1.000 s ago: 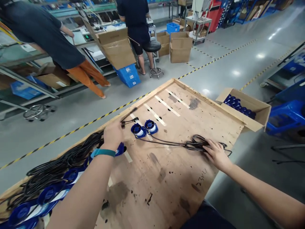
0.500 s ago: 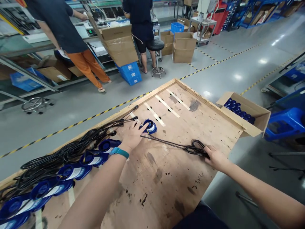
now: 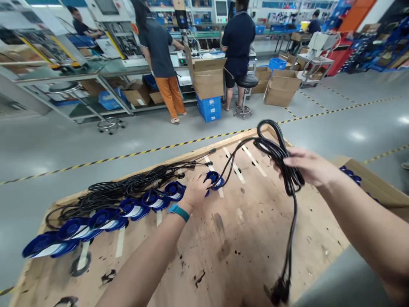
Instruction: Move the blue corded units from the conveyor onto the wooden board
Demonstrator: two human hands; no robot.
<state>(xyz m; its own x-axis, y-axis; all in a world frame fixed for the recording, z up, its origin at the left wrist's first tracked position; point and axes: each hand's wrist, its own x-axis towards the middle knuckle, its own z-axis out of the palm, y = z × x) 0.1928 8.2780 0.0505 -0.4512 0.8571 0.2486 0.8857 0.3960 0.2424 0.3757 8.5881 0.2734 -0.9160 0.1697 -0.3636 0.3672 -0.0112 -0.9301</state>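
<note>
My right hand (image 3: 303, 164) grips a coiled black cable (image 3: 277, 155) lifted above the wooden board (image 3: 236, 247); its doubled end hangs down to a dark plug (image 3: 281, 290). From the coil the cable runs left to a blue round part (image 3: 214, 180) lying on the board. At that part is my left hand (image 3: 197, 189), its fingers bent over the part's left side and the cable there. A row of similar blue parts with white labels (image 3: 132, 209) extends left along the board. Behind them lies a heap of black cables (image 3: 128, 185).
A wooden rim (image 3: 179, 157) edges the board, and strips of pale tape (image 3: 254, 161) cross it. An open carton (image 3: 380, 183) with blue parts stands at the right. Several people work at benches beyond the floor.
My right hand has raised the coiled cable off the board and moved it forward. My left hand stays at the blue part, its fingers now more bent. The view has tilted up and turned left.
</note>
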